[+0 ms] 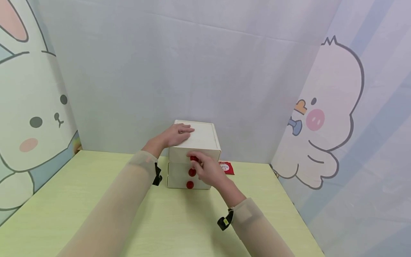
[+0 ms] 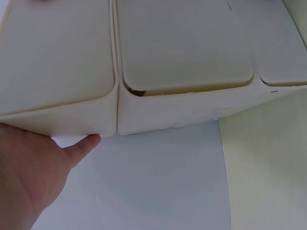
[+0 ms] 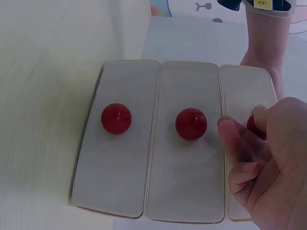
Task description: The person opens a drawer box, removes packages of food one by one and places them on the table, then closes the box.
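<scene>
A small white chest of three drawers (image 1: pixel 203 134) stands near the back of the table, each drawer front bearing a round red knob. My left hand (image 1: pixel 176 135) rests on the top of the chest at its left side, fingers extended. In the left wrist view, the thumb (image 2: pixel 84 149) lies along the side wall of the chest. With thumb and finger, my right hand (image 1: pixel 208 169) pinches the top drawer's knob (image 3: pixel 255 127), which is partly hidden. Below it show the middle knob (image 3: pixel 191 124) and the bottom knob (image 3: pixel 116 118). All three drawers look closed.
A red packet (image 1: pixel 227 167) with white print lies on the pale table (image 1: pixel 179 225), just right of the chest and partly behind it. A plain grey-white curtain (image 1: pixel 154 78) hangs close behind, with cartoon-printed cloth at both sides.
</scene>
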Demonstrator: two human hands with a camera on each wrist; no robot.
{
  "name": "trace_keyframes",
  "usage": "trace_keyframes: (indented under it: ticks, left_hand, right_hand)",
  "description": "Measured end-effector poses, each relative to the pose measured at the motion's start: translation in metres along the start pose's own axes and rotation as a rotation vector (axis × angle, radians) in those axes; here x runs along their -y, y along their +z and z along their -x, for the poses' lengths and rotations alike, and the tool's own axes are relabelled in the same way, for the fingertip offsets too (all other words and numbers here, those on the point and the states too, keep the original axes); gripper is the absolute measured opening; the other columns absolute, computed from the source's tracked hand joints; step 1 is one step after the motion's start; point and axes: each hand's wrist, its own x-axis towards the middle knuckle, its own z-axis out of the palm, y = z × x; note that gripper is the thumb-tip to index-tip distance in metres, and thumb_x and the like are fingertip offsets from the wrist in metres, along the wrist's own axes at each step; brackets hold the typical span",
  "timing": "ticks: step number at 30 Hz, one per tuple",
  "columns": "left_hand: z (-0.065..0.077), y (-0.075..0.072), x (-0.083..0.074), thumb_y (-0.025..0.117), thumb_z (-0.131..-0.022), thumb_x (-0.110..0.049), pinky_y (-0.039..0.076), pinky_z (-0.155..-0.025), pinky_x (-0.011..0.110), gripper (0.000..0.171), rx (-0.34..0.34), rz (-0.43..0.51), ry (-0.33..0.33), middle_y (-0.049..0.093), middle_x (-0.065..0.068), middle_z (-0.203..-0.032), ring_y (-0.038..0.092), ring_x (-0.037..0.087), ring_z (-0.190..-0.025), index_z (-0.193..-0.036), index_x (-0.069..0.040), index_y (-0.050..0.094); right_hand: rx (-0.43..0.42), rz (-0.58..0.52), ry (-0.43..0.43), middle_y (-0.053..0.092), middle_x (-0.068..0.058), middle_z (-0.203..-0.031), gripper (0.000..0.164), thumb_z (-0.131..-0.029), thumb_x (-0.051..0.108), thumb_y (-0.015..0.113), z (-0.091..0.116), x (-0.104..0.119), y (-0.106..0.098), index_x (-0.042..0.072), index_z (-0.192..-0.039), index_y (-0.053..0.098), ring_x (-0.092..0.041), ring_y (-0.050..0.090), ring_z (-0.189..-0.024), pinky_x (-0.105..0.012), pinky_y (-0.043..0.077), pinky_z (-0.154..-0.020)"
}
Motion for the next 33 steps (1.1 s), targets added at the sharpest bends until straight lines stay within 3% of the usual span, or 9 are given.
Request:
trace_keyframes:
  ticks: [10,17,29,33]
  left_hand:
    - [0.0,0.0,0.002,0.042,-0.115,-0.033,0.017,-0.138,0.061,0.052,0.013,-0.004,0.004,0.035,0.009,-0.18,0.02,0.037,-0.171,-0.163,-0.018,0.055]
    - [0.0,0.0,0.003,0.043,-0.115,-0.033,0.019,-0.138,0.062,0.052,0.004,0.003,0.015,0.037,0.01,-0.179,0.022,0.038,-0.171,-0.162,-0.017,0.056]
    - [0.0,-0.001,0.0,0.044,-0.115,-0.032,0.019,-0.138,0.062,0.051,0.008,0.023,-0.005,0.036,0.009,-0.18,0.021,0.037,-0.171,-0.163,-0.018,0.056]
    - [0.001,-0.001,0.0,0.045,-0.115,-0.031,0.019,-0.138,0.061,0.05,0.004,0.025,-0.001,0.037,0.009,-0.179,0.021,0.037,-0.171,-0.162,-0.018,0.057]
  right_hand:
    - [0.051,0.003,0.024,0.066,-0.002,-0.086,0.035,-0.114,0.023,0.061,0.003,0.003,-0.003,0.024,-0.149,0.064,-0.012,0.062,-0.061,-0.028,0.057,-0.06]
    - [0.076,-0.029,0.008,0.076,-0.001,-0.098,0.044,-0.111,0.019,0.066,0.009,0.004,-0.006,0.024,-0.154,0.063,-0.012,0.066,-0.065,-0.028,0.059,-0.061]
    - [0.163,0.067,0.03,0.072,0.002,-0.094,0.034,-0.107,0.019,0.068,0.019,-0.007,0.003,0.022,-0.14,0.076,-0.014,0.065,-0.082,-0.025,0.056,-0.064]
    - [0.196,0.063,0.06,0.072,0.002,-0.094,0.032,-0.107,0.019,0.068,0.018,-0.018,0.01,0.022,-0.138,0.075,-0.013,0.067,-0.076,-0.026,0.058,-0.063]
